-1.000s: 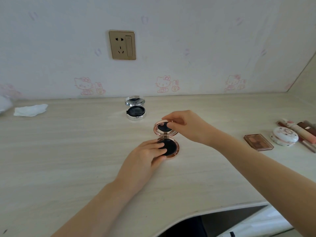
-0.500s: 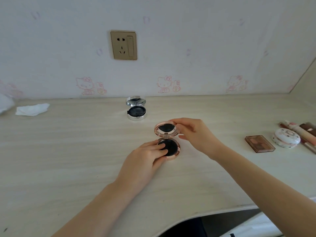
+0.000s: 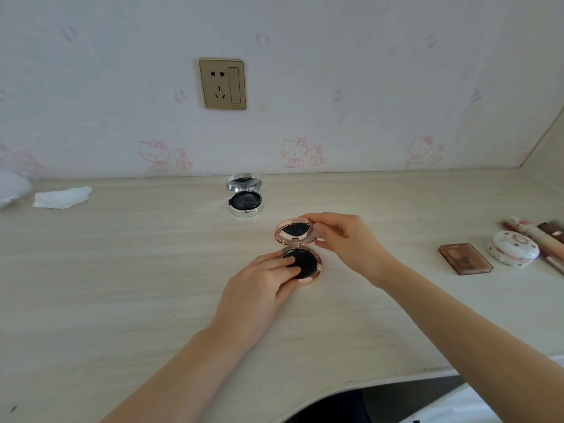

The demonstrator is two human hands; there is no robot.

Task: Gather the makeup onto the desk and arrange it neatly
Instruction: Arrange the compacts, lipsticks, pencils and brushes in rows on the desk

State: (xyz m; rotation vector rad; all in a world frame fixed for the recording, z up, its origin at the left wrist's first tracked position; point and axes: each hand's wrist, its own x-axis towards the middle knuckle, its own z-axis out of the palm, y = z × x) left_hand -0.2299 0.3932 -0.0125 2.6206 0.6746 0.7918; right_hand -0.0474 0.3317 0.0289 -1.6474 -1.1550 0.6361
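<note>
A rose-gold round compact (image 3: pixel 308 265) lies open at the middle of the pale wooden desk (image 3: pixel 122 270), its mirrored lid tilted up. My left hand (image 3: pixel 262 279) holds the base, fingertips resting on the black puff inside. My right hand (image 3: pixel 345 239) pinches the right rim of the lid. Behind it, near the wall, a silver compact (image 3: pixel 245 195) stands open. At the right lie a brown eyeshadow palette (image 3: pixel 465 258), a white patterned round case (image 3: pixel 513 248) and several pink and brown tubes (image 3: pixel 540 236).
A crumpled white tissue (image 3: pixel 62 196) lies at the far left, with a white object (image 3: pixel 10 187) at the frame edge. A gold wall socket (image 3: pixel 222 83) sits above the desk. The desk's front edge (image 3: pixel 381 384) curves inward near me.
My right hand moved from the top of the lid to its right rim, and the lid tilted further back, showing more of the mirror. The left hand stayed on the base.
</note>
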